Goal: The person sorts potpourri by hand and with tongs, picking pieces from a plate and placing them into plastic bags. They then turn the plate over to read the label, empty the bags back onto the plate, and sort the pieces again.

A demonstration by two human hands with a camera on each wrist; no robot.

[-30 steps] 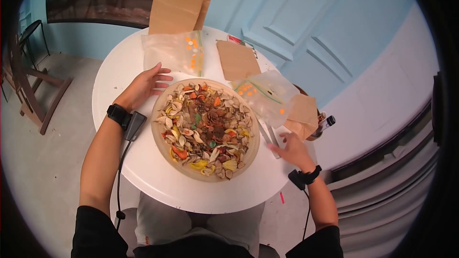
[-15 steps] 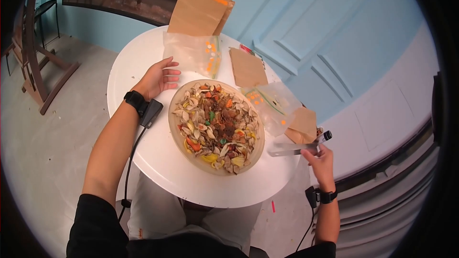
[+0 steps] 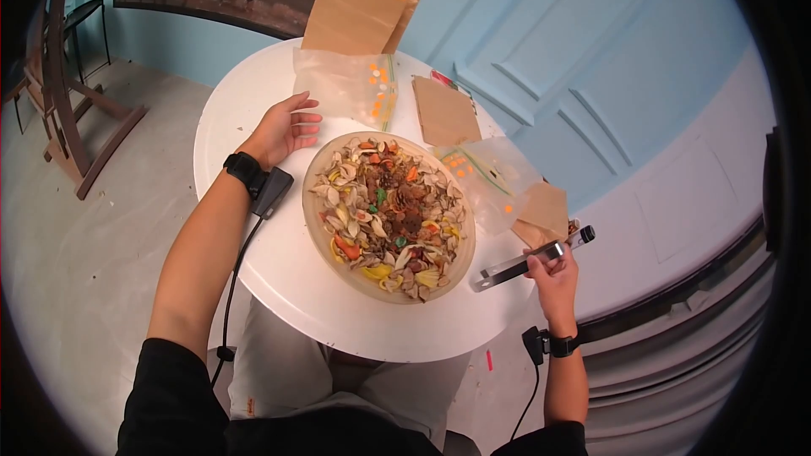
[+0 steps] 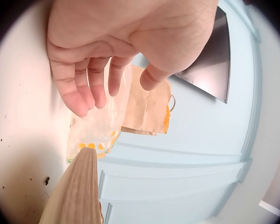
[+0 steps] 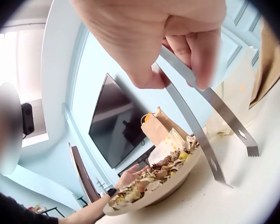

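Pale blue walls (image 3: pixel 608 42) with raised panel mouldings surround a smooth, round white table (image 3: pixel 296 295). At its right side, just beside the dish, are the tongs (image 5: pixel 191 116): 2 flat, shiny metal arms with a pointed slot near each tip, and small teeth along at least 1 tip. The right hand (image 3: pixel 557 287) pinches them high up, thumb against fingers, and the 2 tips stand apart; whether they touch the tabletop, I cannot tell.

The broad, round dish (image 3: pixel 316 224) is tan, its side streaked lengthwise like wood grain. It holds a heap of dry, curled, pale petals (image 3: pixel 431 194), mixed with yellow and orange pieces, around a rough, dark brown centre (image 3: pixel 410 219) with some green bits.

Near the dish's far left rim, the left hand (image 3: pixel 285 128) grips nothing, its fingers apart and slightly bent. Beyond lie 2 limp, translucent plastic bags, a left bag (image 3: pixel 338 89) and a right bag (image 3: pixel 498 173), both showing orange dots. Farther out are a flat brown sheet (image 3: pixel 445 111), a creased brown paper piece (image 3: pixel 545 211) and an upright paper bag (image 3: pixel 351 13) with handles and orange at its top.
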